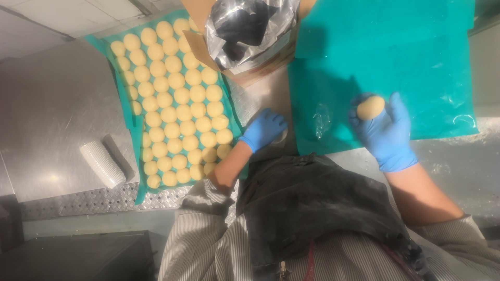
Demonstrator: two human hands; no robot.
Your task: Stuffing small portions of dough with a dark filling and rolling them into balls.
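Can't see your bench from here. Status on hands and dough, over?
Right hand gloved, cupping one dough ball over the green mat. Left hand down at the bench edge beside the filled tray of dough balls. Nothing between them.

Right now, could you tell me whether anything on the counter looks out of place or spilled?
Mostly tidy. The dough balls sit in neat rows, though the lower rows crowd unevenly. Flour dust or crumbs lie scattered on the steel counter beside the right hand.

Dough ball (370, 107), pale yellow, round, smooth.
Sits cupped in gloved right hand (384, 130), above the teal sheet (416, 62).
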